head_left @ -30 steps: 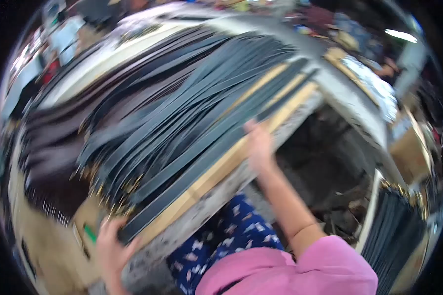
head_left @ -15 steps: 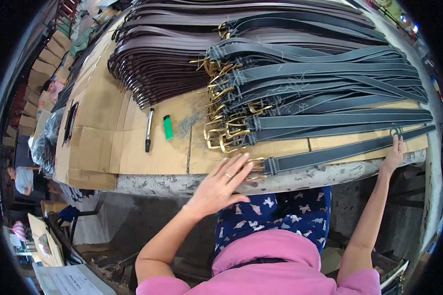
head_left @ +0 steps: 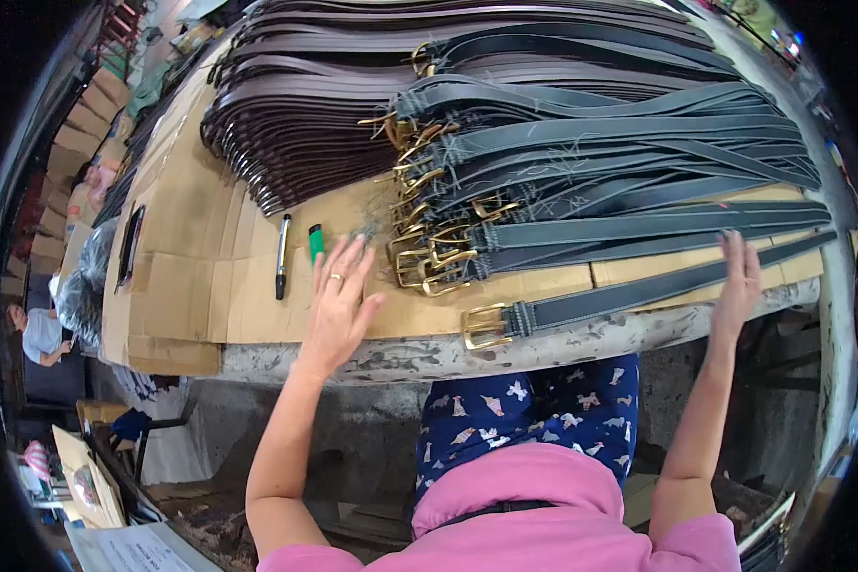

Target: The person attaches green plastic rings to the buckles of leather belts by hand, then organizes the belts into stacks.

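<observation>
Tabletop bears piled belts; the nearest belt lies along its front edge, where a passing forearm might drag it off. The right hand, loosely open over it, holds nothing discernible; the left hand, spread and empty, has moved from its buckle toward the lighter.

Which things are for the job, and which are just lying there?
Probably for the job:
- nearest black belt, right hand over it
- other black belts

Seemingly just lying about:
- pen
- green lighter, by left hand
</observation>
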Demonstrator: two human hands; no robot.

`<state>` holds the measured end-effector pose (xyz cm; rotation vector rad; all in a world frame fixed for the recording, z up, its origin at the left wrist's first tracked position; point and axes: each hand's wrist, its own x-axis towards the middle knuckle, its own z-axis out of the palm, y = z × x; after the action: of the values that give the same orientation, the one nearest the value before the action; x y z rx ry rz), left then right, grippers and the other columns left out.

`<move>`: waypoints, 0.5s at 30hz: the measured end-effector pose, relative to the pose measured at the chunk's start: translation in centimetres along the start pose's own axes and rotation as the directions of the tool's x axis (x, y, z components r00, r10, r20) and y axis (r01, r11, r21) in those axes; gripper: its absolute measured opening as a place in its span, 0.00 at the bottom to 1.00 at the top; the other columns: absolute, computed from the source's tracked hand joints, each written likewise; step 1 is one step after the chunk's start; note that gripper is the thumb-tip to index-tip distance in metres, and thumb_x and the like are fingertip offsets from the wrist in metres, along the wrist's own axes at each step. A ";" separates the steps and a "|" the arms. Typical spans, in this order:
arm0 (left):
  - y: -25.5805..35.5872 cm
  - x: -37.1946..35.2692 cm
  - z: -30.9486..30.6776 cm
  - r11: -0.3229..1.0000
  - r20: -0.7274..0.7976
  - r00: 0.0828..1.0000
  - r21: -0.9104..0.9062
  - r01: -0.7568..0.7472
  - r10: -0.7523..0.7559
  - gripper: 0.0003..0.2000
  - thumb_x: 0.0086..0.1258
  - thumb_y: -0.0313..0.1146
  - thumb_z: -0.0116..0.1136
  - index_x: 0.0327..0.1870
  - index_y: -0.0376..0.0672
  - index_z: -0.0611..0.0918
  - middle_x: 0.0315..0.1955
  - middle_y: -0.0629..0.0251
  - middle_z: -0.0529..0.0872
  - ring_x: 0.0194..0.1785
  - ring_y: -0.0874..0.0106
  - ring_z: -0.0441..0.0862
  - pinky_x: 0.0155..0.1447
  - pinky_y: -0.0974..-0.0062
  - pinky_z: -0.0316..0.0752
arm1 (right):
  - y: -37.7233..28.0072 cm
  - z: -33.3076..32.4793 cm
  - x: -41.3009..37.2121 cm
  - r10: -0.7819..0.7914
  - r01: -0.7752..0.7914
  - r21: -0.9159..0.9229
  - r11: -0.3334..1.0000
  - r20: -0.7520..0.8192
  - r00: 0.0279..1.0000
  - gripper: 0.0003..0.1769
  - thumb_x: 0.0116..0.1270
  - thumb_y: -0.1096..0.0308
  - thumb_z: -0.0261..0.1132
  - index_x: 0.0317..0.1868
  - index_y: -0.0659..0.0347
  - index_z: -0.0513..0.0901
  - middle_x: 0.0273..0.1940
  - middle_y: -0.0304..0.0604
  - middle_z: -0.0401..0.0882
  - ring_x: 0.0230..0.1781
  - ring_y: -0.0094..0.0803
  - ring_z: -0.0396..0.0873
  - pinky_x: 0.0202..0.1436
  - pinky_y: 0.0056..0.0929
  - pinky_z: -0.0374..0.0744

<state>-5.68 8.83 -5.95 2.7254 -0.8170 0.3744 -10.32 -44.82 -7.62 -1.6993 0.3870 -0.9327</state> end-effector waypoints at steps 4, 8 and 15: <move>6.0 4.3 1.3 0.940 -0.225 0.974 -0.335 -0.061 -0.017 0.26 0.61 0.32 0.72 0.62 0.40 0.81 0.59 0.56 0.81 0.62 0.57 0.76 0.66 0.62 0.71 | -6.1 6.6 -4.9 0.025 -0.022 -0.016 1.000 0.267 0.963 0.11 0.75 0.66 0.63 0.42 0.66 0.84 0.36 0.30 0.77 0.36 0.17 0.70 0.42 0.17 0.67; 8.0 6.7 3.5 0.955 -0.366 0.930 -0.259 -0.144 0.041 0.19 0.60 0.45 0.71 0.42 0.37 0.86 0.46 0.56 0.86 0.53 0.59 0.79 0.60 0.61 0.72 | -8.5 11.7 -8.6 0.019 -0.054 0.063 0.997 0.467 0.884 0.09 0.75 0.69 0.62 0.36 0.66 0.79 0.35 0.28 0.69 0.34 0.14 0.62 0.35 0.16 0.59; 9.3 6.2 7.4 0.940 -0.504 0.852 -0.337 -0.045 -0.140 0.07 0.59 0.31 0.67 0.33 0.39 0.84 0.39 0.62 0.81 0.52 0.61 0.75 0.58 0.61 0.69 | -6.8 15.5 -10.0 0.001 -0.116 0.103 0.988 0.744 0.668 0.08 0.76 0.71 0.60 0.40 0.69 0.78 0.37 0.33 0.74 0.41 0.18 0.77 0.45 0.22 0.79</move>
<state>-4.70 -4.16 -9.13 2.1568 -0.5875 0.8360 -6.51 -25.60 -6.57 -1.7620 -0.1815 -0.1406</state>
